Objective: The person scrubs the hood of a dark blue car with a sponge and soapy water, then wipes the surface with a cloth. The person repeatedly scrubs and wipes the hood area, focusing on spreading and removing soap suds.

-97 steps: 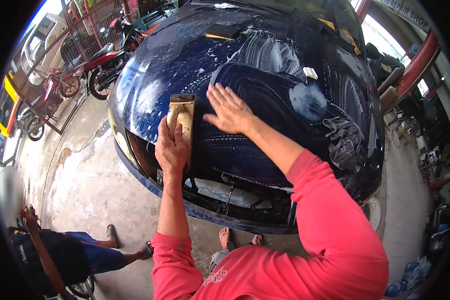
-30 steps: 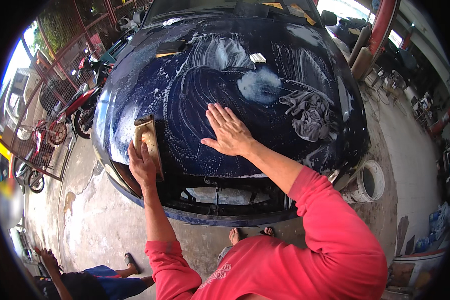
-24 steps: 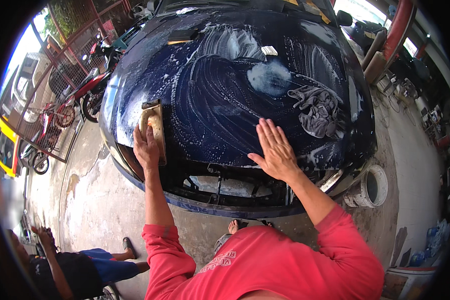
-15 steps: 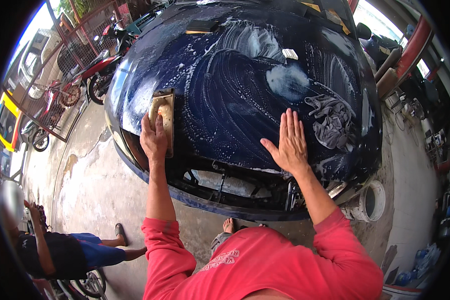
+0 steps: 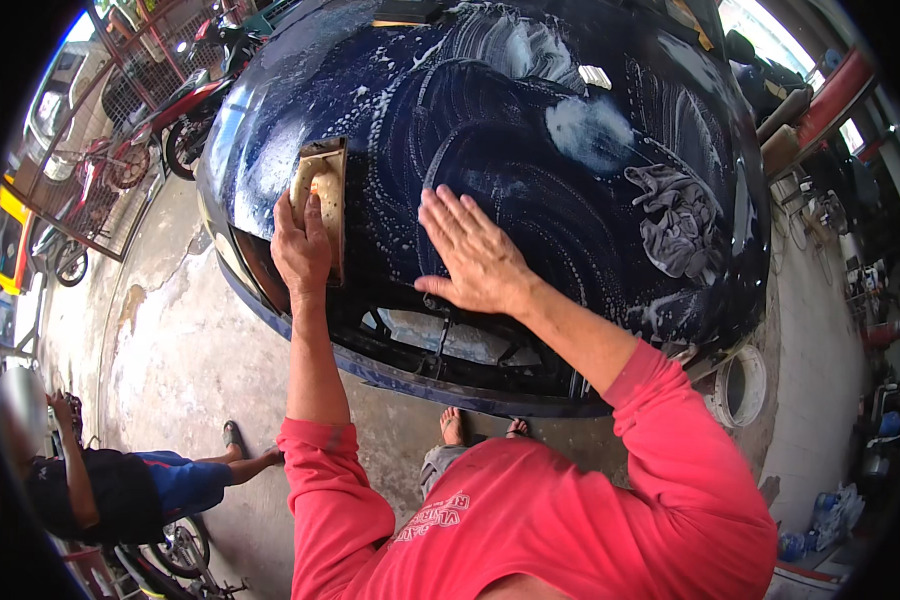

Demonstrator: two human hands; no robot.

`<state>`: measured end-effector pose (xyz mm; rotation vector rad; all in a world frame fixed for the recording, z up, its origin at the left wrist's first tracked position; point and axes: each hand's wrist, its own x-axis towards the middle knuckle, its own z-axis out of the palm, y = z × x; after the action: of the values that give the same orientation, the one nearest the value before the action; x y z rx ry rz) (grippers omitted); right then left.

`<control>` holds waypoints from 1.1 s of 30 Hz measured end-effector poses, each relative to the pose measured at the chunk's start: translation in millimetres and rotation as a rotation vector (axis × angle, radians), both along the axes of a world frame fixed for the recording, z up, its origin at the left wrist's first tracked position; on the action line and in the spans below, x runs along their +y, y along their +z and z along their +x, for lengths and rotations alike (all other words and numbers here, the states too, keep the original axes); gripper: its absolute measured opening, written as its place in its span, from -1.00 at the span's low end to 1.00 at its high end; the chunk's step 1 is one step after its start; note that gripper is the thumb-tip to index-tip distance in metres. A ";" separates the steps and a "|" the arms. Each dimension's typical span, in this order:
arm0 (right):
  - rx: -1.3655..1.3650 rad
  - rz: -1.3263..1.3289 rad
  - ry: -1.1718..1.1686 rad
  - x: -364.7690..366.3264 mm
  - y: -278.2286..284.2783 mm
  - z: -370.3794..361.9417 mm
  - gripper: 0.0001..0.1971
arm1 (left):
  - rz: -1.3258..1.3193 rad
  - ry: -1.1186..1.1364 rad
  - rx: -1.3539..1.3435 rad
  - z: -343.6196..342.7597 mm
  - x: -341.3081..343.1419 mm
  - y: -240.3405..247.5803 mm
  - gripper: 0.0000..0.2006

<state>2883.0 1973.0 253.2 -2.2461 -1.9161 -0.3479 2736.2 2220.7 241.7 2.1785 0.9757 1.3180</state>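
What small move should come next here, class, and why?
Probably sweep the right-hand grip sideways over the wet blue hood toward the crumpled grey cloth: that grip is open, palm down, and soapy streaks lie between, while the left-hand grip holds the handled block.

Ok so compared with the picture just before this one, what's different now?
The right hand has moved left across the car hood, from near the grey cloth toward the handled block. It's open, palm down; nothing was picked up or let go. The left hand is still on the block, and the cloth still lies crumpled on the hood.
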 end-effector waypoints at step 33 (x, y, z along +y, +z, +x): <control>0.080 0.430 -0.408 -239.4 89.9 260.5 -0.72 | 0.161 -0.522 0.078 13.5 -259.8 16.4 -0.53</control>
<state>3143.5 1733.6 343.1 -2.2832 -1.1882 -0.6421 2749.6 1960.9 258.1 2.3946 0.2888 1.0912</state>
